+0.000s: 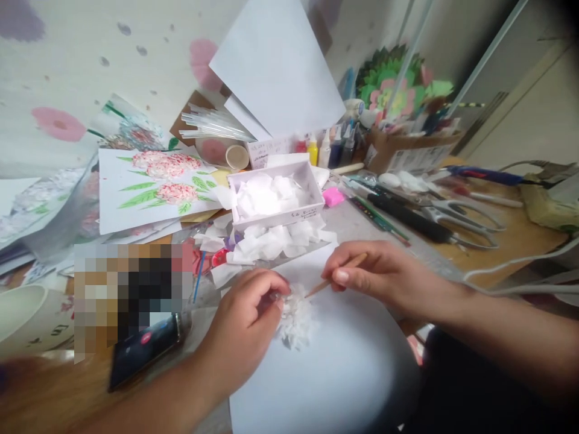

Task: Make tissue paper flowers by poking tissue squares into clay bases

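Left hand pinches tissue cluster; right hand grips stick, tip touching cluster.

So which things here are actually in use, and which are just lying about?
In use:
left hand
right hand
thin wooden stick
crumpled white tissue cluster
white paper sheet

Lying about:
white box of tissue squares
grey-handled scissors
black phone
flower painting

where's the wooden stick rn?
In the head view, the stick is pinched in the right hand, just right of centre, its tip pointing at the white paper cluster that the left hand holds on the white sheet.
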The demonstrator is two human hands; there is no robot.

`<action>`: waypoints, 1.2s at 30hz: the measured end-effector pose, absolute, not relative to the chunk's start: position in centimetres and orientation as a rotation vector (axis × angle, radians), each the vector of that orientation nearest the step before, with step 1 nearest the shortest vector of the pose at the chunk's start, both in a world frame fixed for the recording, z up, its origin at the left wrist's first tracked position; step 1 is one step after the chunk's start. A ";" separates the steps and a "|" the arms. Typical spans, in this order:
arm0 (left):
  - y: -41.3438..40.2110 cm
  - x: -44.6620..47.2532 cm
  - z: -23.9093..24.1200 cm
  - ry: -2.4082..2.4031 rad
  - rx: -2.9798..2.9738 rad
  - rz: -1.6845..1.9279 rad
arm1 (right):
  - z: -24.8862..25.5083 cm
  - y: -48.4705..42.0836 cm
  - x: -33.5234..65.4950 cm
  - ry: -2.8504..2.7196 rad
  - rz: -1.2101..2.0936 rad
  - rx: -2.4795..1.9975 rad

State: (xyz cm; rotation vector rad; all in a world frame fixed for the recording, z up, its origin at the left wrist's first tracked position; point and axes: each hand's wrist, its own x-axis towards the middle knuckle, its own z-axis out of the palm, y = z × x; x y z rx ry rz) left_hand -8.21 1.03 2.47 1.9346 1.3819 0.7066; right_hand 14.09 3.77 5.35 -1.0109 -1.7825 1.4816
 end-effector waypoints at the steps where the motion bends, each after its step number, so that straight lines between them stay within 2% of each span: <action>1: 1.0 -8.2 2.5 1.381 1.934 0.712 | 5.1 3.8 14.0 -1.765 1.524 -1.012; 5: 1.1 -8.2 2.5 1.403 1.824 0.794 | 4.9 3.8 13.5 -1.803 1.552 -0.959; 10: 1.2 -8.3 2.7 1.427 1.751 0.849 | 5.3 4.1 12.5 -2.021 1.297 -0.881; 15: 1.2 -8.3 2.7 1.447 1.790 0.828 | 5.4 4.6 11.5 -2.100 1.224 -0.814; 21: 1.2 -8.3 2.3 1.482 1.819 0.813 | 5.5 4.8 10.5 -2.298 0.987 -0.792; 36: 1.1 -8.2 2.0 1.449 1.771 0.802 | 6.2 4.8 9.8 -2.340 0.948 -0.754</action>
